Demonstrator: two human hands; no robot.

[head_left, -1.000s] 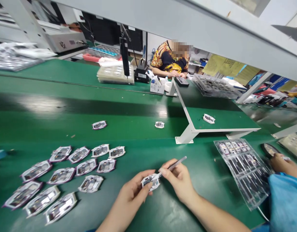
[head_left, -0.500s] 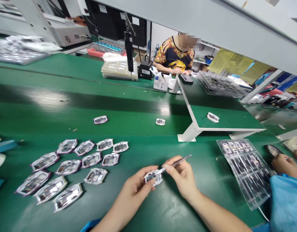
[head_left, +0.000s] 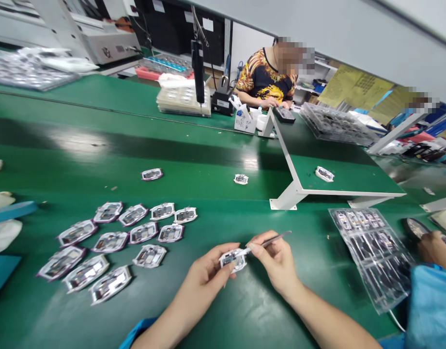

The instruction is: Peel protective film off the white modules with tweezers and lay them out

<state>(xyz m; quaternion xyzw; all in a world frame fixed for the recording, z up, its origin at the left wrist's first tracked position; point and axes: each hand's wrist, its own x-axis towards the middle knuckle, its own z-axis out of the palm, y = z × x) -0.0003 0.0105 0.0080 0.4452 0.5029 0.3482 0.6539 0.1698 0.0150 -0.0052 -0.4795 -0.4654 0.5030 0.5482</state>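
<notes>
My left hand (head_left: pixel 208 274) pinches a small white-framed electronic part (head_left: pixel 233 259) just above the green bench (head_left: pixel 193 300). My right hand (head_left: pixel 277 264) grips thin metal tweezers (head_left: pixel 268 241), whose tip touches the part's right edge. Several similar parts (head_left: pixel 110 237) lie in rows on the bench to the left of my hands.
A clear tray of parts (head_left: pixel 371 252) lies at the right, beside a co-worker's hand (head_left: pixel 435 249) and blue sleeve (head_left: pixel 429 310). A raised green shelf (head_left: pixel 339 177) carries one part (head_left: pixel 324 173). Two loose parts sit on the belt (head_left: pixel 152 174). Another person (head_left: pixel 268 80) works across the line.
My hands stay together on the part with almost no movement. The view has shifted slightly, so the rows of parts appear further right and higher.
</notes>
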